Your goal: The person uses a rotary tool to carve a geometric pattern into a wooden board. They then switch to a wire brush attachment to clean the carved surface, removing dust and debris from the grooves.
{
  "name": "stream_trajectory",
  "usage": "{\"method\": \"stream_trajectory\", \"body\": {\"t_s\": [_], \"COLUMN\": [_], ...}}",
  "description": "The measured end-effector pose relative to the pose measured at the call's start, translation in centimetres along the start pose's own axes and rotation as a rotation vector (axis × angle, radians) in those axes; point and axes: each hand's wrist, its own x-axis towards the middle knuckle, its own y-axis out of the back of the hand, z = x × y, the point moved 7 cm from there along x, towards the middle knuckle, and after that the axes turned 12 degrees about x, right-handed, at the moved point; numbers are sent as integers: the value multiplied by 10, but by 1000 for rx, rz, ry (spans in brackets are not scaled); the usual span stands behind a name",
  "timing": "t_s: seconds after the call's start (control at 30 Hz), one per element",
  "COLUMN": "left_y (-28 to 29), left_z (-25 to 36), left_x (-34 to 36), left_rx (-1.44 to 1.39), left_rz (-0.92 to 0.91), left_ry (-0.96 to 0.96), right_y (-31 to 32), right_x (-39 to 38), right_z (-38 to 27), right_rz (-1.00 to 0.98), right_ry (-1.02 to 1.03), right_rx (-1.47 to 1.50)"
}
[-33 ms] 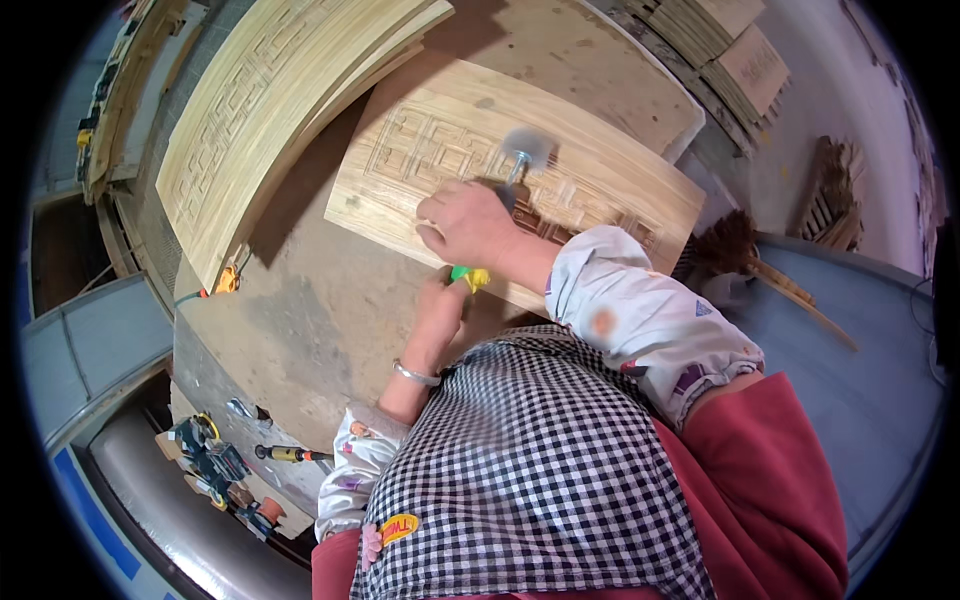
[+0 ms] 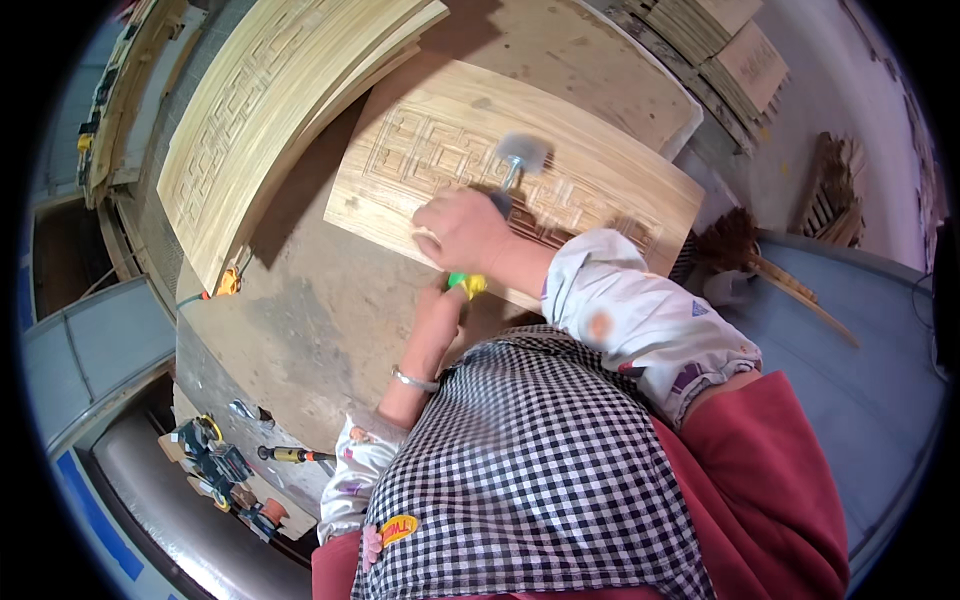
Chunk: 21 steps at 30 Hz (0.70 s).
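A pale wooden panel [image 2: 395, 190] with carved geometric fretwork lies at an angle on the table in front of me. Over its carving, my right hand [image 2: 465, 230] is closed around a rotary tool [image 2: 514, 172]. The tool's metal shaft ends in a round grey head, blurred as if spinning, at the carved band. Just below, at the panel's near edge, my left hand [image 2: 438, 312] grips a green and yellow piece [image 2: 467, 285]. Whether that piece belongs to the same tool is hidden by my right hand.
A stack of similar carved panels [image 2: 290, 120] stands at the left on the worn table [image 2: 300, 330]. Power tools [image 2: 215, 460] and a yellow-black hand tool [image 2: 290, 454] lie lower left. A brush [image 2: 730, 240] is at right, with stacked boards [image 2: 740, 65] beyond.
The blurred tool head and my right hand have shifted very slightly left and toward me. The green and yellow piece sits a touch lower; the panel stays where it was.
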Motion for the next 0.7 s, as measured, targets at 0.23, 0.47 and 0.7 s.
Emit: {"method": "stream_trajectory", "body": {"t_s": [0.23,0.47,0.7], "left_y": [16,27,58], "left_z": [-88,-80,-168], "left_x": [-62,-121,-145], "left_rx": [-98,-358,-408], "left_rz": [109,267,428], "left_ry": [64,158,143], "right_y": [-64,19,101], "right_x": [-54,-37,-182], "right_z": [-63,-61,58], "right_rz": [-124,275,-35], "right_ry": [64,299,-124], "right_rx": [137,90,-494]}}
